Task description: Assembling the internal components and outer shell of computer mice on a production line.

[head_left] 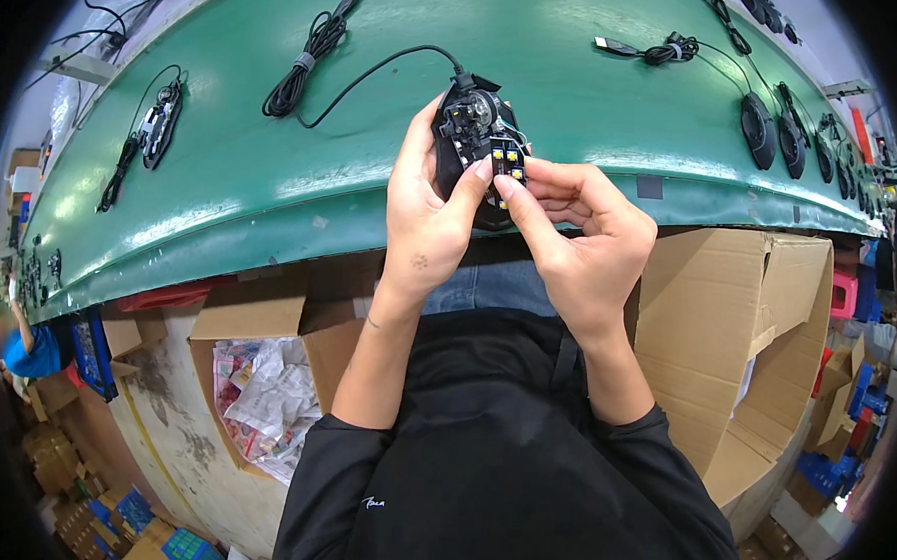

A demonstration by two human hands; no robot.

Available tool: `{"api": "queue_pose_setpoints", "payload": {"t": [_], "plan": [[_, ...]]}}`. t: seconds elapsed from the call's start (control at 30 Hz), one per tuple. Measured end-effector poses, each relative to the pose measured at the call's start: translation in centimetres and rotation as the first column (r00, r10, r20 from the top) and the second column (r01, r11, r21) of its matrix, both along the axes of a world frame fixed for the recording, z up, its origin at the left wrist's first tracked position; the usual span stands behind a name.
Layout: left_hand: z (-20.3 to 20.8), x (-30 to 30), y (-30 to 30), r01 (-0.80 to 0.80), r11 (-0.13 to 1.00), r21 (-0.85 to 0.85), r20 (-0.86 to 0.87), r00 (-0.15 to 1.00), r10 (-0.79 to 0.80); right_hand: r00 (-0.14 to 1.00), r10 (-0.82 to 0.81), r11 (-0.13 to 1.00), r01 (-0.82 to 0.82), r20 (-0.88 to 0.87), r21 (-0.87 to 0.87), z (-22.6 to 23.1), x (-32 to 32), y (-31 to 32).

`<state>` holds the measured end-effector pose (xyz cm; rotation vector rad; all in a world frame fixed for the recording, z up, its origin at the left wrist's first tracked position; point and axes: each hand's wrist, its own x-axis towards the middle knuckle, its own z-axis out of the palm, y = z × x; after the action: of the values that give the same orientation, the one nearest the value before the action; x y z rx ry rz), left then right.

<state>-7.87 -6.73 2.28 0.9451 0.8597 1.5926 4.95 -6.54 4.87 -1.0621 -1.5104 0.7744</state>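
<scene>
An opened black computer mouse [470,119] is held up over the near edge of the green bench, its inner parts bare. My left hand [427,206] wraps its left side, thumb pressed near a small circuit board [506,157] with several yellow-and-white switches. That board sits over the right part of the mouse. My right hand [576,209] pinches the board's right edge between thumb and fingers. Thin wires show beside the board. From the mouse's top a black cable runs to a tied cable coil [305,70] with a USB plug on the bench.
On the green bench [538,36], another opened mouse [161,124] lies left; several corded mice [758,131] line the right. Below stand a carton of crumpled paper [273,398] and an open cardboard box [701,339]. A person in blue [33,343] is at far left.
</scene>
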Motion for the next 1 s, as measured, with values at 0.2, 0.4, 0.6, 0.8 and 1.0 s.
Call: {"api": "queue_pose_setpoints", "payload": {"t": [0.2,0.4,0.6,0.8,1.0], "plan": [[-0.1,0.0,-0.1,-0.002,1.000,0.014,0.003,1.000,0.002,0.999,0.011,1.000,-0.012,0.035,0.012,0.1,-0.1,-0.1],[0.5,-0.9,-0.6,0.123,0.991,-0.046,0.180,0.977,-0.113,0.987,-0.045,0.980,0.014,0.151,0.200,-0.3,-0.3,-0.4],[0.6,-1.0,-0.7,0.182,0.981,-0.072,0.214,0.963,-0.163,0.987,-0.034,0.972,-0.004,0.158,0.233,-0.1,-0.3,-0.4],[0.3,-0.5,-0.8,0.179,0.984,0.021,0.230,0.957,-0.179,0.984,-0.060,0.970,0.017,0.169,0.244,-0.4,-0.7,-0.5],[0.2,-0.8,-0.6,0.165,0.985,0.053,0.148,0.974,-0.171,0.855,-0.145,0.930,-0.054,0.498,0.364,0.7,-0.9,-0.8]]}}
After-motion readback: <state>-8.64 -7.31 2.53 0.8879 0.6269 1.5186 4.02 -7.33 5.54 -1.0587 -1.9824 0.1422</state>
